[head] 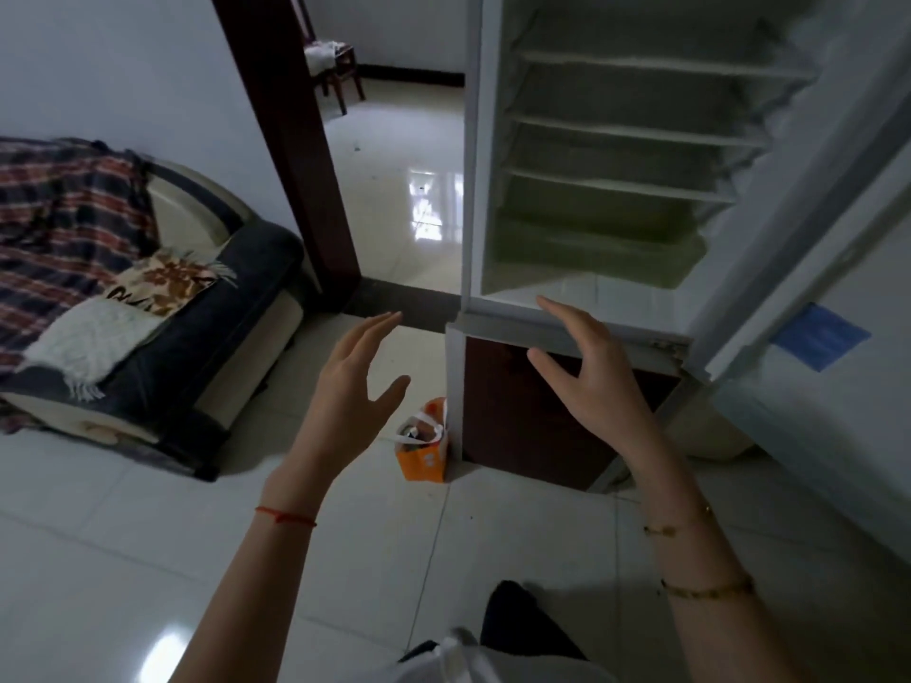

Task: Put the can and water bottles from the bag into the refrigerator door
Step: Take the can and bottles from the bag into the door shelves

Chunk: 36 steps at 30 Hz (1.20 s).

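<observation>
I take the orange bag (425,448) as my landmark: it stands upright on the tiled floor (148,559), pressed against the lower front corner of the refrigerator (493,189). Its top is open, white handles up, and something dark shows inside, but I cannot tell a can from a bottle there. My left hand (352,391) hovers above and just left of the bag, fingers (379,325) spread wide, holding nothing. My right hand (586,372) hangs above and to the right of the bag, also wide and empty, in front of the refrigerator's bottom edge. Above the bag the refrigerator compartment stands open, its shelves (636,128) bare. The refrigerator door (848,248) swings out well right of the bag. A sofa (162,327) sits far left of it.
</observation>
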Motion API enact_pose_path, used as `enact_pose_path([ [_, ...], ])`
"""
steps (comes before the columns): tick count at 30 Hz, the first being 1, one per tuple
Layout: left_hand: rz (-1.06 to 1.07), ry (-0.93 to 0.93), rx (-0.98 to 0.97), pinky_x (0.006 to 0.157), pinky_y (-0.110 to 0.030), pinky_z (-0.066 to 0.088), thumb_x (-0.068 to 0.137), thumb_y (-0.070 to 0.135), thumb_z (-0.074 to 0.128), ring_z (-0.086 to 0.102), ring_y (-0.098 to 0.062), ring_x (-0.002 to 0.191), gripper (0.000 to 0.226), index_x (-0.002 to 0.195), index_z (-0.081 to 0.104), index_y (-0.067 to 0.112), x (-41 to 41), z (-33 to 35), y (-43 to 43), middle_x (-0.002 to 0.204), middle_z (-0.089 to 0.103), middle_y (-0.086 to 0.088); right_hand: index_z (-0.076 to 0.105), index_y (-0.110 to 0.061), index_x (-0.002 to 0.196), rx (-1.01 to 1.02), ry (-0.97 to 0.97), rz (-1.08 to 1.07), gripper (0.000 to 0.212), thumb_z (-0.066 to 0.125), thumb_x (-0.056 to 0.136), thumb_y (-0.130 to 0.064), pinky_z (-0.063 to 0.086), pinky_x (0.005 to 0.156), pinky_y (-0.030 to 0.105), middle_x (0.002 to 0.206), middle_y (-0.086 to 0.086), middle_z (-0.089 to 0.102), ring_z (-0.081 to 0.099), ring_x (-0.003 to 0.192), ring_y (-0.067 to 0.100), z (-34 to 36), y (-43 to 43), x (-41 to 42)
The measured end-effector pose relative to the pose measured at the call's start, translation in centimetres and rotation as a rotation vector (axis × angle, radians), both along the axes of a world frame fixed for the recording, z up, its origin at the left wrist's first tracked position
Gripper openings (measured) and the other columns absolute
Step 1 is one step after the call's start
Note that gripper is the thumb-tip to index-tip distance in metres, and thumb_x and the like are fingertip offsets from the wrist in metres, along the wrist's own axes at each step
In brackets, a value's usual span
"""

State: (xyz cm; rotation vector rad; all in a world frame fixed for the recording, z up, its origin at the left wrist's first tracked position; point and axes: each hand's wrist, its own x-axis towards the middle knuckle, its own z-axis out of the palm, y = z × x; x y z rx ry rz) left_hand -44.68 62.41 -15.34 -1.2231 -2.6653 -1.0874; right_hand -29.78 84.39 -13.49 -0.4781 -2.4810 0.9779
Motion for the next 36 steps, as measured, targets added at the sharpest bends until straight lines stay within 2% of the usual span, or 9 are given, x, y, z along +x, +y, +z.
enact_pose_path([
  [9, 0.122, -0.142, -0.08, 0.113, -0.039, 0.04, 0.091, 0.017, 0.067, 0.045, -0.022, 0.136, 0.061, 0.146, 0.041, 0.021, -6.2, -6.0, -1.4, 0.15, 0.045, -0.004, 0.045, -0.018, 0.142, -0.174, -0.163, 0.102, 0.051, 0.061, 0.093, -0.018, 0.032, 0.111, 0.022, 0.146, -0.003, 0.047, 0.039, 0.137, 0.008, -5.9, -0.6, -7.9],
  [19, 0.191, -0.274, -0.172, 0.096, -0.018, 0.036, 0.092, 0.016, 0.065, 0.05, -0.021, 0.13, 0.058, 0.145, 0.043, 0.021, -15.9, -12.0, 1.7, 0.148, 0.047, -0.005, 0.046, -0.014, 0.14, -0.322, -0.461, 0.12, 0.046, 0.058, 0.095, -0.018, 0.031, 0.102, 0.019, 0.147, 0.004, 0.045, 0.04, 0.138, 0.018, -13.5, 2.7, -19.7],
  [25, 0.193, -0.343, -0.25, 0.111, -0.034, 0.038, 0.093, 0.015, 0.063, 0.047, -0.023, 0.134, 0.054, 0.144, 0.045, 0.019, -21.4, -15.1, 3.6, 0.146, 0.05, -0.006, 0.05, -0.01, 0.137, -0.399, -0.634, 0.113, 0.044, 0.057, 0.094, -0.016, 0.035, 0.096, 0.02, 0.142, 0.008, 0.051, 0.047, 0.133, 0.023, -17.1, 4.4, -26.0],
  [28, 0.183, -0.38, -0.277, 0.111, -0.034, 0.038, 0.093, 0.013, 0.061, 0.048, -0.023, 0.133, 0.053, 0.144, 0.046, 0.018, -23.9, -16.4, 4.4, 0.144, 0.051, -0.007, 0.054, -0.012, 0.132, -0.452, -0.706, 0.118, 0.04, 0.059, 0.093, -0.019, 0.041, 0.096, 0.024, 0.135, 0.008, 0.056, 0.052, 0.126, 0.024, -18.3, 4.5, -28.4],
  [31, 0.159, -0.416, -0.318, 0.11, -0.034, 0.039, 0.094, 0.012, 0.059, 0.049, -0.023, 0.132, 0.051, 0.143, 0.047, 0.018, -26.3, -17.7, 5.0, 0.143, 0.052, -0.006, 0.055, -0.014, 0.131, -0.54, -0.758, 0.083, 0.04, 0.06, 0.092, -0.025, 0.046, 0.102, 0.034, 0.134, 0.007, 0.056, 0.053, 0.125, 0.025, -19.5, 4.4, -30.2],
  [36, 0.08, -0.468, -0.412, 0.109, -0.036, 0.043, 0.094, 0.012, 0.057, 0.05, -0.023, 0.129, 0.048, 0.141, 0.048, 0.018, -30.4, -20.1, 5.4, 0.14, 0.054, -0.006, 0.052, -0.009, 0.134, -0.646, -0.808, -0.033, 0.041, 0.054, 0.096, -0.023, 0.041, 0.093, 0.028, 0.136, 0.01, 0.054, 0.052, 0.126, 0.026, -21.2, 4.1, -32.4],
])
